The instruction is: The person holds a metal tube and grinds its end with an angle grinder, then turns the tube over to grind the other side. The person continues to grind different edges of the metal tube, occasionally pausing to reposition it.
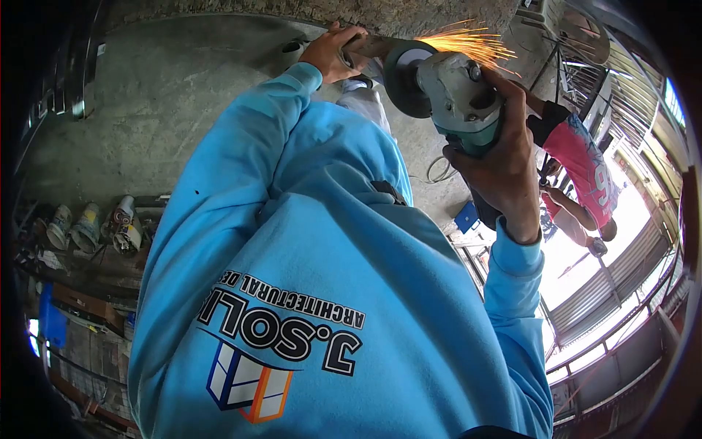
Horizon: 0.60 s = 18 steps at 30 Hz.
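Note:
My right hand [501, 161] is wrapped around the body of an angle grinder [462, 91], with its grey gear head tilted toward the upper left. The grinder's round disc [407, 79] is against a metal piece [376, 48] near the top of the view. Orange sparks [468, 45] spray to the right from that contact. My left hand [334, 55] closes around the metal piece just left of the disc. Its far end and exact shape are partly hidden by my fingers and the disc.
A person in a pink shirt [581, 168] is bent over at the right. Several dirty containers [86, 228] stand at the left. A blue object [466, 217] and a coiled cable [441, 170] lie on the concrete floor [183, 110]. Metal bars [578, 73] lean at the upper right.

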Each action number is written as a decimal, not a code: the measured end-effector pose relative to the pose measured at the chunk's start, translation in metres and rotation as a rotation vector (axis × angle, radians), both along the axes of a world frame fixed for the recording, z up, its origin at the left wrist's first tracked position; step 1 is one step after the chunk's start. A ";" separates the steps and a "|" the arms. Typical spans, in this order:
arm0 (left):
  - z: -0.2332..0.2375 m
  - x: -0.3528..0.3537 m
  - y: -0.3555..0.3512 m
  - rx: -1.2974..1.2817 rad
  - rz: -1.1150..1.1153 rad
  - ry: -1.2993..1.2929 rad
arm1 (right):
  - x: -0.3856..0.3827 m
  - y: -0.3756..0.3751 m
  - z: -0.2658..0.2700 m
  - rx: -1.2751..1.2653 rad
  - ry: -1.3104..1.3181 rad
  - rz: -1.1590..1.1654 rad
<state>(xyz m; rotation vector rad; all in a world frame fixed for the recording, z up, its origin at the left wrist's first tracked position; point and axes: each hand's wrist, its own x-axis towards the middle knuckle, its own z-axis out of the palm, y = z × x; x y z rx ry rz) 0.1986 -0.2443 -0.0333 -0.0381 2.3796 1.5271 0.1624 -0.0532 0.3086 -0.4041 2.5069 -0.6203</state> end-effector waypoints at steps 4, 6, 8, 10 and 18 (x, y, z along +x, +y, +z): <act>-0.007 0.002 0.002 -0.011 0.009 0.051 | 0.005 0.006 0.004 0.030 0.000 0.009; -0.006 0.002 0.003 -0.005 0.005 0.036 | 0.009 0.011 0.007 0.049 -0.004 0.000; -0.004 0.003 0.003 -0.035 0.012 0.101 | 0.015 0.017 0.011 0.060 -0.074 -0.074; -0.009 0.003 0.003 -0.027 0.002 0.119 | 0.021 0.022 0.014 0.093 -0.066 -0.062; -0.010 0.002 0.002 0.016 -0.004 0.112 | 0.039 0.038 0.012 0.138 -0.044 -0.112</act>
